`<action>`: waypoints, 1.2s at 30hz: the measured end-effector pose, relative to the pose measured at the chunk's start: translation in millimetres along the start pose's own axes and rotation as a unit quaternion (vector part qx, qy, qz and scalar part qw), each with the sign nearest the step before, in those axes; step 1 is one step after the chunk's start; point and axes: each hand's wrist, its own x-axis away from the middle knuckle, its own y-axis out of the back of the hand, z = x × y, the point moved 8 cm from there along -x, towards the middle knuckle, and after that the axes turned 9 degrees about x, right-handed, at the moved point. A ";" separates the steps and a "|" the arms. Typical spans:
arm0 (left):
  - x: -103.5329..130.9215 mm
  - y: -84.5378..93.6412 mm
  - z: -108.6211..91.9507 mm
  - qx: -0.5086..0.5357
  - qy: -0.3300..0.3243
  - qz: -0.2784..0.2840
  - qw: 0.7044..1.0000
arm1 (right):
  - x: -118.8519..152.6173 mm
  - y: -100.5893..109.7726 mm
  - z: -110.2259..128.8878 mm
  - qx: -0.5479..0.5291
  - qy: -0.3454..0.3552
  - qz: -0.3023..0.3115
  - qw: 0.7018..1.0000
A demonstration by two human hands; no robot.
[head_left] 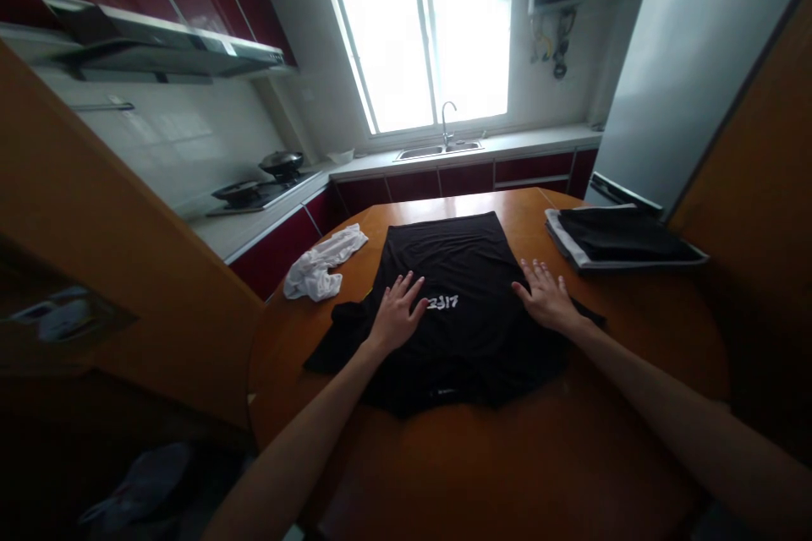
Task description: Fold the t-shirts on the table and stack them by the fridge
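Note:
A black T-shirt (469, 347) lies spread on the wooden table, its collar toward me and its hem toward the window. White lettering that seems to read "LIFE" shows upside down on its chest. My left hand (397, 311) rests open on the left half of the shirt, fingers spread, just beside the lettering. Flat on the right side edge of the shirt is my right hand (546, 297), also open with fingers apart. Neither hand grips the cloth. The left sleeve looks partly bunched.
A crumpled white cloth (325, 264) lies at the table's left. Folded dark and white garments (625, 235) are stacked at the right. The round wooden table (482, 473) stands before a counter with a sink (441, 150); a stove with pans (279, 165) is at left, a fridge (672, 76) at right.

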 end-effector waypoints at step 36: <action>9.9 26.8 8.1 0.073 -0.057 0.094 0.991 | 78.3 13.0 106.0 -0.032 0.335 -0.008 0.942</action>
